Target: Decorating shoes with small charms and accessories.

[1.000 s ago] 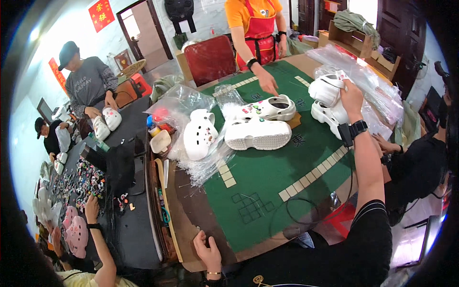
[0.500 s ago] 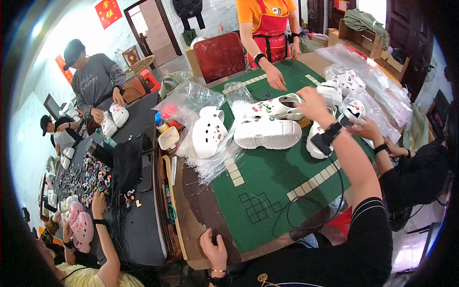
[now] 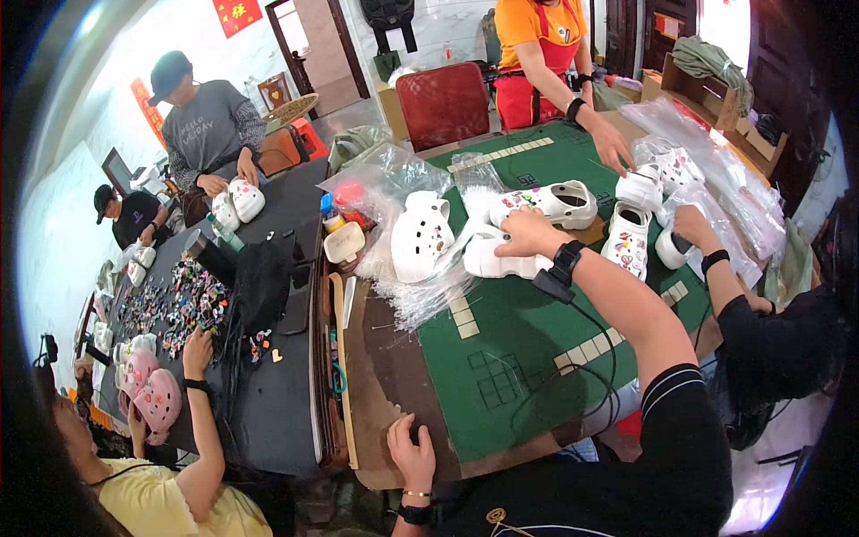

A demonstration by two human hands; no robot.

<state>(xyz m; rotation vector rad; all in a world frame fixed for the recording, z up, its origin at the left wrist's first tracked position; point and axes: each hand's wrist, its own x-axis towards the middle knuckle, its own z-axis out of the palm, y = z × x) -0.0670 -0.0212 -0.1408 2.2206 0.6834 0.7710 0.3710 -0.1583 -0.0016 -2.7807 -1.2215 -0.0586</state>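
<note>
On the green table, my right hand point(image 3: 530, 234) closes over a white clog point(image 3: 483, 257) lying on its side; some of its fingertips are hidden. Behind that hand sits another white clog point(image 3: 568, 204) with colourful charms. To the left, a white clog with holes point(image 3: 420, 237) stands tilted beside a bundle of thin clear ties point(image 3: 416, 300). My left hand point(image 3: 412, 455) rests at the near table edge, holding nothing, fingers loosely curled and thumb apart. A charm-covered white clog point(image 3: 628, 242) stands to the right of my right wrist.
Across the table, a co-worker's hand point(image 3: 613, 148) reaches to a white clog point(image 3: 641, 186). At right, another person's hand point(image 3: 693, 225) holds a white clog point(image 3: 671, 247). Clear plastic bags point(image 3: 707, 148) lie behind. A black table point(image 3: 268, 394) at left carries loose charms point(image 3: 192, 295).
My right hand has moved left and down from the far clogs onto the side-lying clog. The charm-covered clog at right now shows in full. The co-worker's hand across the table has reached right.
</note>
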